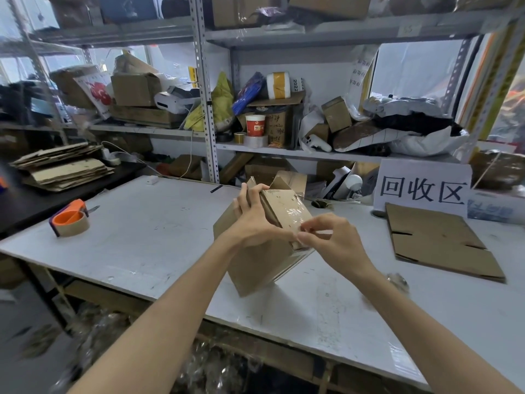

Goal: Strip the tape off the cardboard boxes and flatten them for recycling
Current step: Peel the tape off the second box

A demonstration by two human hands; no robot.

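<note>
The right hand (pixel 332 237) pinches clear tape (pixel 294 214) at the near corner of the box (pixel 255 268). The box stands tilted on the table (pixel 159 228), gripped just beyond by the left hand (pixel 255 220); stripping seems barely begun, flattening still ahead. Right of the pinch lies one flattened sheet (pixel 437 240); far left, a flat stack (pixel 62 166).

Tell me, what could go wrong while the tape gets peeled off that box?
The tape, pinched at its edge by the right hand, might tear and leave strips stuck. The box stands tilted on the table, steadied only by the left hand, so a hard pull could make it slip.
</note>
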